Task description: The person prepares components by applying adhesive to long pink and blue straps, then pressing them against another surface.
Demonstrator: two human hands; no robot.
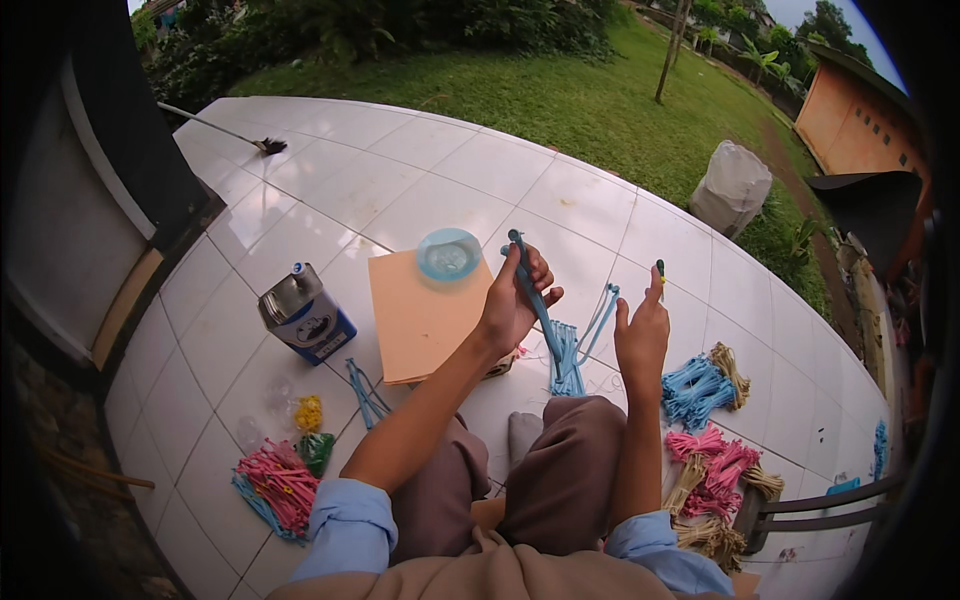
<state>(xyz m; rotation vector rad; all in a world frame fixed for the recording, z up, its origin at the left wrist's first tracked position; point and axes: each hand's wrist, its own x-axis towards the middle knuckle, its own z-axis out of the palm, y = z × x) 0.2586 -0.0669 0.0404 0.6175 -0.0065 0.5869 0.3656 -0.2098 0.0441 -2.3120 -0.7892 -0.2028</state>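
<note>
My left hand point(517, 305) is closed round a few long teal-blue strips point(545, 322) with knobbed upper ends, raised in front of me. To its right my right hand point(642, 335) is lifted, back toward me. A small dark-green and yellow piece point(660, 270) shows at its fingertips; most of the grip is hidden. Below and between the hands, a bundle of light-blue strips point(567, 360) lies near my knees. One looped blue strip point(603, 318) leans out of it toward my right hand. Another few blue strips point(362, 393) lie left of my left forearm.
A blue bowl point(449, 256) sits on a tan board point(420, 330) ahead. At left stand a metal can point(308, 318), small bags of yellow beads point(308, 413) and pink strips point(277, 488). Blue bundles point(697, 392) and pink bundles point(722, 470) lie right, beside a dark chair-like frame point(825, 508).
</note>
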